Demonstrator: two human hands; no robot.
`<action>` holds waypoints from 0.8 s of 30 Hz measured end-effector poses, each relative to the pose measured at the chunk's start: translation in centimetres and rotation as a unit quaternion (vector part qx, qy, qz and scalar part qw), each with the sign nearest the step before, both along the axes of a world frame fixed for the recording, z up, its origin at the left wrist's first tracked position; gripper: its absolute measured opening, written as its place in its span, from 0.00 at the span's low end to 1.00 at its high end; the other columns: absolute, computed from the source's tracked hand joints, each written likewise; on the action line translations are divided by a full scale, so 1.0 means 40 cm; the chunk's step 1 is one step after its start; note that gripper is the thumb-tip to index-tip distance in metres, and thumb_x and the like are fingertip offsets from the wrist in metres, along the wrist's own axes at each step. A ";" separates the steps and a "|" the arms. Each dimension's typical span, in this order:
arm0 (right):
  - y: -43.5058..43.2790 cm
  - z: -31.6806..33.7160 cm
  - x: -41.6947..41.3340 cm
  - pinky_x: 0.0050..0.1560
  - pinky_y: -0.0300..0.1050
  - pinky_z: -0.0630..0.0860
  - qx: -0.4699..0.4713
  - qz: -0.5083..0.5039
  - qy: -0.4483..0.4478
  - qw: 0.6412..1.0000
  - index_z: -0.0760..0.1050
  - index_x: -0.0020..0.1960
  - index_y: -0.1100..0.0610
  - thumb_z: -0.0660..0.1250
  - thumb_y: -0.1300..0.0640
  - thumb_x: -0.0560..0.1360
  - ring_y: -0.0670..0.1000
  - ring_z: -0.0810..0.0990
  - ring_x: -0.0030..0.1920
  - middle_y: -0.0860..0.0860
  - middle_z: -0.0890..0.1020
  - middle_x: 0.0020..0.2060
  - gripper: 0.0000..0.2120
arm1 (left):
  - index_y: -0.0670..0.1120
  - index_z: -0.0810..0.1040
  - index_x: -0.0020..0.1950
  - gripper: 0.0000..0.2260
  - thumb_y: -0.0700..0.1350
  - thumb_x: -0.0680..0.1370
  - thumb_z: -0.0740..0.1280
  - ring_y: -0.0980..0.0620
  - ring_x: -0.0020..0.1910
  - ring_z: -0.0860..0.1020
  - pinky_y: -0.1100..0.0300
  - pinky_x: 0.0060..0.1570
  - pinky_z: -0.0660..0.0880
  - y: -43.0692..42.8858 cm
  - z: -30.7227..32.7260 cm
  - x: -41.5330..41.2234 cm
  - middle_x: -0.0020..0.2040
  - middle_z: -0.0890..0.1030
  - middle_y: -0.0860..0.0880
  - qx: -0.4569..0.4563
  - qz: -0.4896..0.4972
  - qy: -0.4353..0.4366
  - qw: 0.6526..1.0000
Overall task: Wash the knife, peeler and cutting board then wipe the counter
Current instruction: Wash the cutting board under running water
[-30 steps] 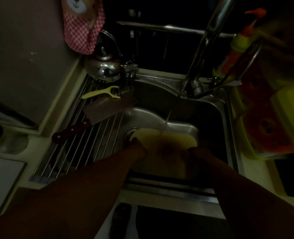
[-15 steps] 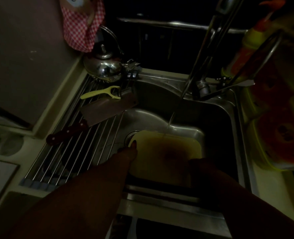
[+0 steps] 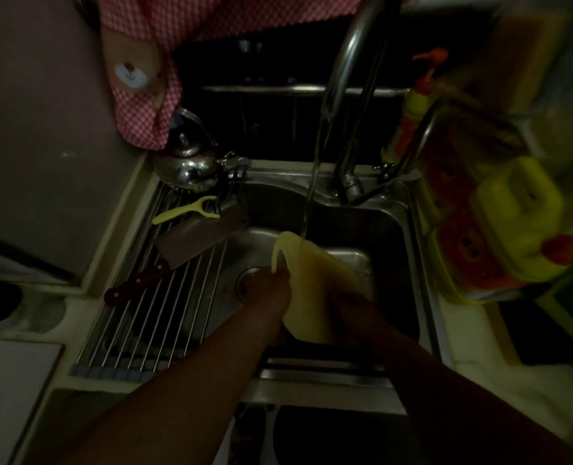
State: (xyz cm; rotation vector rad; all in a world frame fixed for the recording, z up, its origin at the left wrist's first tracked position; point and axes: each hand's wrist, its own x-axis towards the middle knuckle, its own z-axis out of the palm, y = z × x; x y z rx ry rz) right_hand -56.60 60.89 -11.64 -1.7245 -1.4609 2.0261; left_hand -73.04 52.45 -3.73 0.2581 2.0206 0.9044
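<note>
Rinsing cutting board (image 3: 315,283) | tilted in sink (image 3: 392,229), stream (image 3: 312,196) on its top edge | my left hand (image 3: 271,283) grips its left edge | right hand (image 3: 345,307): grip too dark to tell | I'd rotate it so water sweeps both faces.

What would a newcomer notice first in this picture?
The pale yellow plastic cutting board stands out, tilted in the steel sink under a thin water stream, the left hand gripping its edge, the right hand against it. Left of it, a yellow peeler and a dark-handled cleaver lie on the wire rack.
</note>
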 end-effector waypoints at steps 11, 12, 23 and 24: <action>-0.061 0.202 -0.215 0.81 0.62 0.50 0.400 0.194 -0.053 0.894 0.52 0.84 0.49 0.42 0.28 0.79 0.55 0.53 0.83 0.52 0.56 0.83 0.40 | 0.51 0.81 0.63 0.17 0.59 0.83 0.61 0.42 0.56 0.83 0.47 0.46 0.81 -0.071 0.204 -0.098 0.59 0.86 0.44 0.172 0.148 -0.230 0.946; -0.045 0.203 -0.208 0.81 0.61 0.49 0.401 0.199 -0.079 0.891 0.49 0.84 0.49 0.41 0.30 0.80 0.54 0.51 0.83 0.51 0.54 0.83 0.38 | 0.51 0.81 0.65 0.18 0.59 0.83 0.61 0.43 0.58 0.83 0.45 0.50 0.81 -0.084 0.196 -0.103 0.59 0.86 0.45 0.177 0.144 -0.233 0.945; -0.043 0.245 -0.337 0.81 0.59 0.43 0.440 0.260 -0.083 0.856 0.41 0.84 0.45 0.42 0.34 0.83 0.49 0.42 0.83 0.46 0.45 0.84 0.33 | 0.55 0.83 0.59 0.14 0.60 0.82 0.63 0.45 0.54 0.85 0.43 0.53 0.82 -0.138 0.171 -0.136 0.52 0.88 0.49 0.213 0.123 -0.160 0.956; -0.012 0.246 -0.327 0.81 0.59 0.41 0.418 0.253 -0.104 0.866 0.41 0.84 0.44 0.41 0.33 0.83 0.50 0.42 0.83 0.46 0.45 0.84 0.33 | 0.54 0.82 0.62 0.14 0.59 0.83 0.64 0.46 0.55 0.85 0.45 0.53 0.82 -0.142 0.178 -0.144 0.54 0.87 0.49 0.223 0.123 -0.153 0.955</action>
